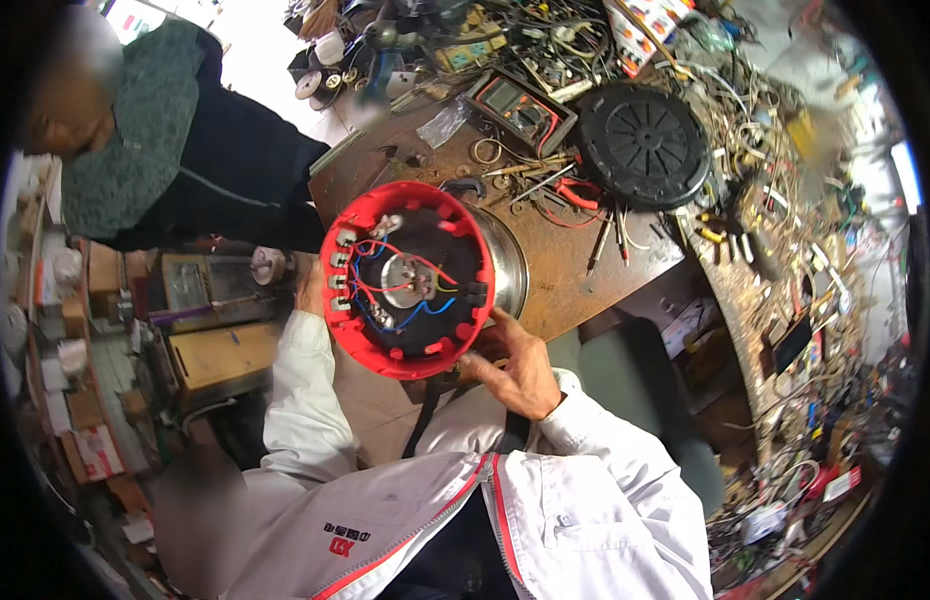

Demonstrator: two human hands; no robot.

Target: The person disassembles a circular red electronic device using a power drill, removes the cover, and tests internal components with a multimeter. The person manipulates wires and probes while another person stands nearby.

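An appliance with a round red plastic base (pixel 357 340) is tipped so its uncovered underside faces me. Inside the base are red, blue and yellow-green wires, a dark plate and a round metal centre with terminals. Grey switches line the left of the rim. Behind the base shows the appliance's shiny metal body (pixel 509 262). My left hand (pixel 310 286) holds the base's left side, its fingers mostly hidden behind it. My right hand (pixel 525 368) grips the lower right, thumb and fingers at the rim.
On the brown table (pixel 575 290) lie a multimeter (pixel 520 108), a round black ribbed cover (pixel 645 146), red-handled pliers (pixel 579 192) and test probes (pixel 605 243). Cables and tools heap the right-hand bench (pixel 750 300). Another person (pixel 150 130) is at the upper left.
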